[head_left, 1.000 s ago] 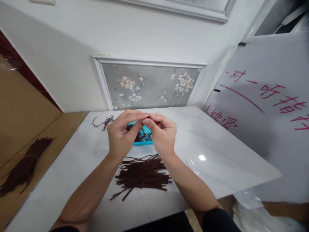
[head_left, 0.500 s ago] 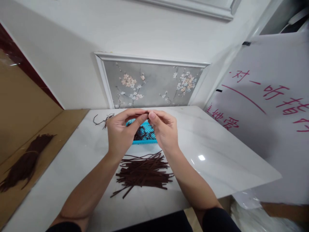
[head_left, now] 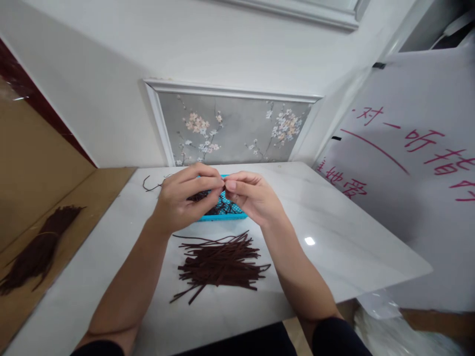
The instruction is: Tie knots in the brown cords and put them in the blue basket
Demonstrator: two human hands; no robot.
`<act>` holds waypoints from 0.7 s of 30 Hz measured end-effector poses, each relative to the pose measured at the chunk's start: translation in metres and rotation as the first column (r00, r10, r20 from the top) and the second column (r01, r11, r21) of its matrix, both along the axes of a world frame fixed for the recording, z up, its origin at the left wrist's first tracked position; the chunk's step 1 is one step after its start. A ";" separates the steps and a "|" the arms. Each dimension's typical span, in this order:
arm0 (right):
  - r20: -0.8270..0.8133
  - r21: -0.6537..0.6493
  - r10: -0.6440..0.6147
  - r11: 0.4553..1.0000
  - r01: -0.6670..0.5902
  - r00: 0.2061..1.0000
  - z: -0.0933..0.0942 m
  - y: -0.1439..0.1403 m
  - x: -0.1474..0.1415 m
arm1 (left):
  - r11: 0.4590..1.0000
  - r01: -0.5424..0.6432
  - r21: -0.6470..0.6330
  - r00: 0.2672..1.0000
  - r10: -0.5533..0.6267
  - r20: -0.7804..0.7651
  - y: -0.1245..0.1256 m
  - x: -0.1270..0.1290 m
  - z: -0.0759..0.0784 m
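My left hand [head_left: 183, 200] and my right hand [head_left: 252, 197] meet fingertip to fingertip above a small blue basket [head_left: 222, 213] on the white marble table [head_left: 334, 232]. Between the fingers of both hands is a thin dark brown strip [head_left: 198, 196], mostly hidden by the left hand. The basket holds more brown pieces. A loose pile of dark brown strips [head_left: 218, 267] lies on the table just below my wrists.
A few stray brown strips [head_left: 152, 186] lie at the table's far left. A thick bundle of brown strips [head_left: 35, 252] rests on the brown surface to the left. A floral panel [head_left: 233, 131] stands behind; a white sheet with red writing [head_left: 404, 148] leans at right.
Both hands have dropped slightly toward the basket and tilted, the left hand rolling over the strip. The piles have not moved.
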State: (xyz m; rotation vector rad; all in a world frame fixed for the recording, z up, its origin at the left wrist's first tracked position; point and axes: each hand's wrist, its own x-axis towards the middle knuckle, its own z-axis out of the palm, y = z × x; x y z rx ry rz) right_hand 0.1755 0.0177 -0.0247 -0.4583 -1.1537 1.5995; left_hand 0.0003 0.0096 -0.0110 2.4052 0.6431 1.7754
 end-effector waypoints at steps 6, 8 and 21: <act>-0.004 0.059 -0.046 0.997 0.046 0.999 0.002 0.000 0.003 | 0.989 -0.026 -0.146 0.995 0.039 0.089 -0.010 0.006 0.001; 0.018 0.123 -0.109 0.987 0.106 0.994 0.003 -0.001 0.004 | 0.960 -0.035 -0.279 0.993 0.064 0.097 -0.015 0.011 0.000; 0.042 0.336 -0.412 0.864 0.375 0.910 0.013 -0.018 0.005 | 0.921 0.193 -0.339 0.972 -0.132 0.195 -0.013 0.021 -0.009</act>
